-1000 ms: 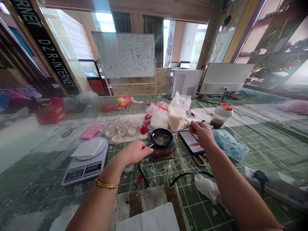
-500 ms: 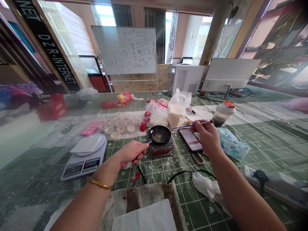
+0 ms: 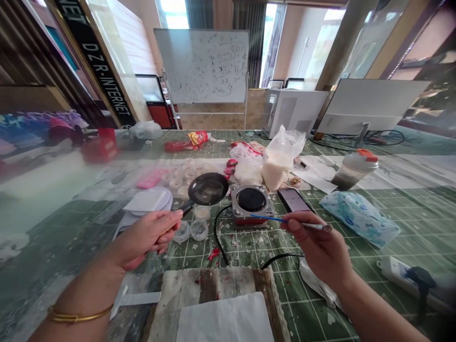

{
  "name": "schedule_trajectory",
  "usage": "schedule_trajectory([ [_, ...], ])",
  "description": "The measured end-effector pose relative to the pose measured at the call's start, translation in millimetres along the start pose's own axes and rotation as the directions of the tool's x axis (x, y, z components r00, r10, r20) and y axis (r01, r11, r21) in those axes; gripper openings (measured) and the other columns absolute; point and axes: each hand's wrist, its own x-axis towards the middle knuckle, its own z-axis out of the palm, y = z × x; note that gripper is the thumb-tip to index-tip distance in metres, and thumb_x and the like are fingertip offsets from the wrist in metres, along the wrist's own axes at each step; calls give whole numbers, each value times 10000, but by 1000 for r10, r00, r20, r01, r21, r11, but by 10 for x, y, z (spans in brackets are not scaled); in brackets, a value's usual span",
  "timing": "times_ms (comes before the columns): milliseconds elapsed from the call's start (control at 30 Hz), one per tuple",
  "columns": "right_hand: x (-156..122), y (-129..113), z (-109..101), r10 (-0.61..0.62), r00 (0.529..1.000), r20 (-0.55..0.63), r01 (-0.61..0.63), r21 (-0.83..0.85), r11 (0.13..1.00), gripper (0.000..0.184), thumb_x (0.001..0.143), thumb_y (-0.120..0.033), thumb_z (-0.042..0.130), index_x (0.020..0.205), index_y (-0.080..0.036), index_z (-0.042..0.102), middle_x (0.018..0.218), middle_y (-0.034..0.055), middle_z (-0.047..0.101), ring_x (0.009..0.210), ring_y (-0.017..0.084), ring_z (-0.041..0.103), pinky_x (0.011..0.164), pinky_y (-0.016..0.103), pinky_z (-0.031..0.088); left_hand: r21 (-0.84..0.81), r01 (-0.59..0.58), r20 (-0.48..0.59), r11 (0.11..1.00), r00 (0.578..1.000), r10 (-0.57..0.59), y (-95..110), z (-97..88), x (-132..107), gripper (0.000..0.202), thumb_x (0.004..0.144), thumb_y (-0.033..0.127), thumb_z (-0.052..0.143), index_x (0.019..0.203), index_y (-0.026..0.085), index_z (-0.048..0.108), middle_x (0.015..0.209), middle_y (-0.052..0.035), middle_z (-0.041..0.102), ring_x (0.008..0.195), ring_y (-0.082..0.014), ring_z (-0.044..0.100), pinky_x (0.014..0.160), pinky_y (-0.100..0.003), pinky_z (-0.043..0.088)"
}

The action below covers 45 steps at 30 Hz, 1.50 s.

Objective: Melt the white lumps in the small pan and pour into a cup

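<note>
My left hand (image 3: 149, 235) is closed round the handle of a small black pan (image 3: 208, 188) and holds it in the air, left of a little red and silver hot plate (image 3: 251, 204). The plate's black top is bare. Under the pan sit small clear round cups (image 3: 194, 226) on the green mat. My right hand (image 3: 318, 244) pinches a thin blue-tipped stick (image 3: 285, 221), its tip pointing left just in front of the hot plate. A phone (image 3: 294, 199) lies right of the plate.
White powder bags (image 3: 276, 161) stand behind the hot plate. A white scale (image 3: 147, 204) lies left, a lidded shaker cup (image 3: 352, 168) and a blue wipes pack (image 3: 359, 216) right. A black cord (image 3: 219, 232), a power strip (image 3: 409, 278) and a stained cloth with white paper (image 3: 224, 304) lie close to me.
My left hand lifted the pan off the hot plate and carried it left. My right hand drew the stick back towards me, away from the phone.
</note>
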Motion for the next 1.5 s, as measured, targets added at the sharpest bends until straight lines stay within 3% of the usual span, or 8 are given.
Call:
schedule_trajectory([
  [100,-97,-35,196,-135,963,233,159,-88,983,170,872,-188,499,1011,-232,587,870,24,635,776,144,598,700,272,463,-18,11,-68,1000,998,-12,-186,-220,-119,409,755,571,540,674,175,475,450,89,305,389,-41,204,384,-176,200],
  [200,-165,-82,389,-243,870,429,299,-65,952,212,880,-139,454,1046,-222,556,855,34,619,788,155,559,716,297,454,-37,30,-124,999,992,-34,-370,-390,-191,411,754,576,538,681,177,468,454,93,303,396,-43,205,392,-178,207],
  [267,-206,-107,495,-276,819,503,348,-53,936,223,880,-126,438,1058,-212,540,861,42,617,789,164,544,715,314,452,-38,46,-148,998,988,-51,-469,-464,-207,415,760,582,523,682,179,460,454,95,308,395,-44,206,400,-182,226],
  [367,-275,-137,596,-287,784,551,386,-70,920,220,875,-117,429,1050,-202,533,858,51,619,769,171,539,692,326,455,-9,56,-176,998,983,-57,-557,-505,-191,419,768,589,502,692,180,456,453,101,303,392,-46,203,410,-187,246],
  [567,-418,-202,612,-305,760,574,418,-72,906,228,842,-89,458,1025,-191,548,843,56,635,737,165,567,672,312,491,56,62,-180,997,982,-51,-603,-466,-152,442,752,613,492,683,179,442,457,104,300,394,-49,211,415,-183,236],
  [767,-455,-218,572,-326,782,531,429,-79,900,256,832,-80,466,1033,-209,560,831,42,647,721,147,596,646,266,514,57,81,-185,995,980,-69,-762,-504,-246,446,765,621,468,695,181,445,469,102,299,404,-51,214,427,-186,236],
  [1100,-432,-206,584,-365,777,514,464,-75,882,272,833,-96,478,1068,-216,543,854,35,655,754,146,610,679,265,534,82,79,-261,994,964,-55,-947,-534,-333,431,790,604,451,701,182,444,469,90,325,421,-64,243,428,-194,237],
  [1500,-450,-135,567,-351,776,525,452,-74,889,219,841,-106,469,1019,-199,556,808,47,638,718,142,605,636,240,539,178,72,-339,981,941,-7,-977,-496,-354,457,753,643,454,699,190,451,487,88,320,430,-83,291,428,-201,239],
])
